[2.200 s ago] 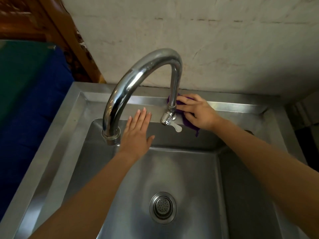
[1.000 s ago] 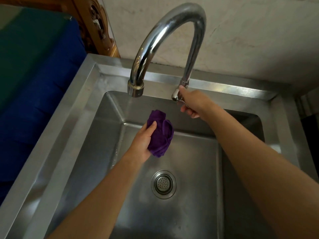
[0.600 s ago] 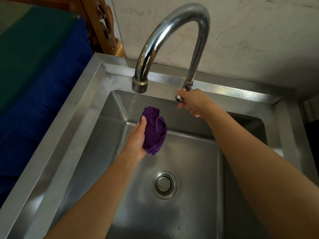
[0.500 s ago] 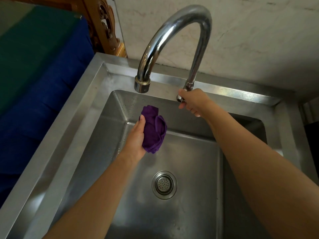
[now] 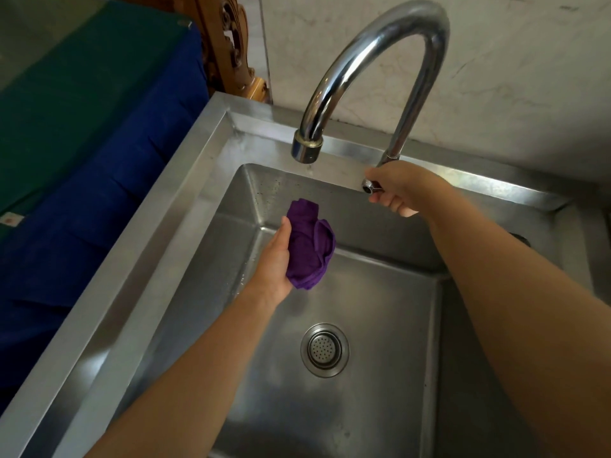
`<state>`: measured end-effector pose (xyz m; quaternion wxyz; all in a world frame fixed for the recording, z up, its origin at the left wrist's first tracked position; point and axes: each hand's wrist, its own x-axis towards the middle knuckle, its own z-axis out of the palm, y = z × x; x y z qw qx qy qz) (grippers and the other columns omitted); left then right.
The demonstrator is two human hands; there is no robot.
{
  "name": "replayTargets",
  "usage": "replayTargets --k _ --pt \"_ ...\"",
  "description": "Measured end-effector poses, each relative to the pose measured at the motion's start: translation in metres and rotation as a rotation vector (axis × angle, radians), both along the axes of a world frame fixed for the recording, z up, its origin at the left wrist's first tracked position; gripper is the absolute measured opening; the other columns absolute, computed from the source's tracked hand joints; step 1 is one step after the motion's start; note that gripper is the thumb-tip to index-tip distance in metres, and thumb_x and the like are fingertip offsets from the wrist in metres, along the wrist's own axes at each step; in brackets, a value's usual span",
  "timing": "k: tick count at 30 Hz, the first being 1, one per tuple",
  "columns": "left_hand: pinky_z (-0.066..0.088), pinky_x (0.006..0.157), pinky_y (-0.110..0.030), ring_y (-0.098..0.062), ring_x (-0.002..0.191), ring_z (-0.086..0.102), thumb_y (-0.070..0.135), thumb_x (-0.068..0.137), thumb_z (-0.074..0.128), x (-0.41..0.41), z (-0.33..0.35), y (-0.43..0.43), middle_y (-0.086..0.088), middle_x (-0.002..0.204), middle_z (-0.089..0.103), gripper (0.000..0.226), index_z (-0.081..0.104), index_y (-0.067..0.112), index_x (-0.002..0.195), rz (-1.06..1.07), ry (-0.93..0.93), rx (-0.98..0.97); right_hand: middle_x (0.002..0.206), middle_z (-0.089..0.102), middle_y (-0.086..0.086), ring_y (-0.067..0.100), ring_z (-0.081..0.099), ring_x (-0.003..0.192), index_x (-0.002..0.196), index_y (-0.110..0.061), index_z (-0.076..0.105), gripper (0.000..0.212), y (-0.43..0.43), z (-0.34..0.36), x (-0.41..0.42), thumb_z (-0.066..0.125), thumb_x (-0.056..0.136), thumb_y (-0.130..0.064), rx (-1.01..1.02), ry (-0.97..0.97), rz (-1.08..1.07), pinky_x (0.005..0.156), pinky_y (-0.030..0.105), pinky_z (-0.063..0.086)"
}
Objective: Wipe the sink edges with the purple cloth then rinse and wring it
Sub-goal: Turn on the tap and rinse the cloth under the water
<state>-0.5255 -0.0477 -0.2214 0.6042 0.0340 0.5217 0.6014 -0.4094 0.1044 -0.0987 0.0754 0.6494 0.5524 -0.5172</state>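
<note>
My left hand (image 5: 276, 262) holds the bunched purple cloth (image 5: 309, 244) over the steel sink basin, just below and a little in front of the spout mouth (image 5: 306, 149) of the curved chrome faucet (image 5: 380, 38). My right hand (image 5: 398, 188) is closed around the faucet handle (image 5: 367, 186) at the base of the faucet on the back ledge. A small trickle of water shows right under the spout. The sink rim (image 5: 185, 180) runs along the left and back.
A round drain strainer (image 5: 325, 349) sits in the basin floor. Blue and green fabric (image 5: 82, 143) lies left of the sink, with carved wood (image 5: 231, 51) behind it. A pale wall (image 5: 512, 77) stands close behind the faucet.
The cloth passed from my right hand on the back ledge to my left hand over the basin. My right hand moved onto the faucet handle. A trickle now shows at the spout.
</note>
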Motion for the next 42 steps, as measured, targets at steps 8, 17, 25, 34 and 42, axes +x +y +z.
replayTargets --k 8,17,25,34,42 --pt "0.053 0.086 -0.04 -0.022 0.101 0.066 0.051 0.091 0.043 -0.002 0.0 -0.002 -0.005 0.106 0.071 0.039 0.067 0.022 0.102 0.028 -0.015 -0.022 0.049 0.026 -0.004 0.005 0.014 0.029 0.064 -0.009 0.048 0.043 0.008 0.001 -0.005 0.035 0.095 -0.035 -0.094 -0.068 0.009 0.034 0.012 0.012" --pt "0.054 0.076 -0.035 -0.015 0.085 0.071 0.047 0.094 0.041 0.003 -0.003 -0.002 0.003 0.088 0.076 0.035 0.068 0.025 0.095 0.004 0.001 0.012 0.052 0.028 -0.004 0.006 0.015 0.033 0.066 -0.009 0.049 0.041 0.008 -0.001 -0.004 0.035 0.095 -0.033 -0.088 -0.064 0.03 0.034 0.013 0.013" --pt "0.052 0.085 -0.037 -0.02 0.103 0.066 0.051 0.092 0.042 0.004 -0.005 -0.004 -0.005 0.113 0.069 0.045 0.061 0.02 0.119 0.001 0.044 -0.012 0.045 0.031 -0.005 0.005 0.015 0.026 0.068 -0.007 0.05 0.043 0.011 -0.003 -0.004 0.034 0.096 -0.035 -0.095 -0.064 0.021 0.031 0.012 0.012" --pt "0.057 0.07 -0.031 -0.018 0.098 0.065 0.029 0.097 0.045 0.004 -0.007 -0.005 -0.004 0.109 0.067 0.029 0.053 0.019 0.123 0.017 0.07 0.01 0.066 0.065 0.014 0.017 0.058 0.042 0.073 -0.005 0.058 0.045 -0.011 0.005 0.029 0.047 0.09 -0.045 0.354 -0.084 0.172 0.049 0.023 0.05" --pt "0.057 0.067 -0.03 -0.019 0.087 0.065 0.003 0.09 0.049 0.014 -0.002 -0.003 -0.006 0.103 0.064 0.039 0.044 0.014 0.127 0.068 -0.02 0.162 0.113 0.055 -0.004 0.009 0.056 0.097 0.127 -0.018 0.049 0.036 -0.107 -0.06 0.04 0.047 0.094 -0.034 0.294 0.362 0.085 0.088 0.024 0.044"
